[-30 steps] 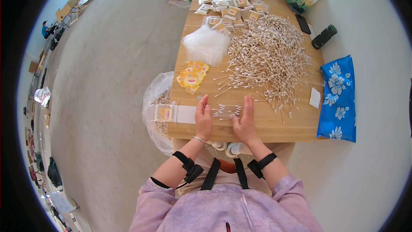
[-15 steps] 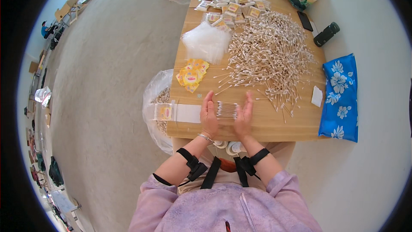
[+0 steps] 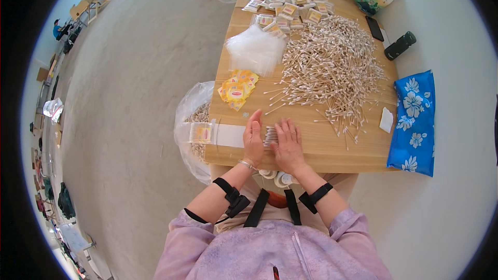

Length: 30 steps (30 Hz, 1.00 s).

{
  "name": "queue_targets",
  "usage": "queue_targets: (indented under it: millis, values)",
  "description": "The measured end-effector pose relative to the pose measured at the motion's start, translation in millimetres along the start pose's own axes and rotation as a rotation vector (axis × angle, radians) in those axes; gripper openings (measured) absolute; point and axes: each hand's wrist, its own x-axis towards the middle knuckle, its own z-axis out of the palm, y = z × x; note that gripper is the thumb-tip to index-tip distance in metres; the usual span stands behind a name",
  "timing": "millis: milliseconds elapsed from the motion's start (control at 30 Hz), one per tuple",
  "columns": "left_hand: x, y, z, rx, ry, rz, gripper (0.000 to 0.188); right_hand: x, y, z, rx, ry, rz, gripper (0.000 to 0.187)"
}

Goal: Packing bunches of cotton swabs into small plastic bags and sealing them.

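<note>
A short row of cotton swabs (image 3: 270,136) lies side by side near the front edge of the wooden table. My left hand (image 3: 253,137) stands on its edge at the left ends of the row, fingers stretched out. Palm down, my right hand (image 3: 289,145) lies flat over the right part of the row, its fingers extended and hiding those swab ends. Left of my left hand is a white strip (image 3: 231,135), and past it a clear packet of swabs with a yellow card (image 3: 201,133) sits at the table's left edge.
A big heap of loose swabs (image 3: 332,67) spreads beyond my hands. Yellow cards (image 3: 237,91), clear plastic bags (image 3: 257,49) and filled packets (image 3: 288,10) lie along the left. A blue flowered pouch (image 3: 413,122), black bottle (image 3: 400,45) and phone (image 3: 374,28) line the right side.
My right hand has turned from standing on edge at the swabs' right ends to lying palm down over them. My left hand stays by the left ends.
</note>
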Motion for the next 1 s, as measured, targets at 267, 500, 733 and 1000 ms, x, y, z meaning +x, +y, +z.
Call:
queue_targets:
  millis: [267,500,733,1000]
  values:
    - [-5.4,2.5,3.9,0.077,0.011,0.017,0.046,19.7,15.4,3.8,1.07,0.424,0.312,0.045]
    - [-5.2,-0.2,5.6,0.155,-0.069,0.015,0.05,19.4,7.5,5.8,0.851,0.344,0.158,0.05]
    - [-2.9,-2.1,-0.3,-0.089,-0.082,-0.026,0.054,-8.6,0.2,-10.8,-0.143,-0.142,-0.053,0.08]
    - [-2.1,-5.4,-3.1,-0.043,-0.12,-0.037,0.055,-11.3,6.3,-2.3,-0.19,-0.164,-0.03,0.09]
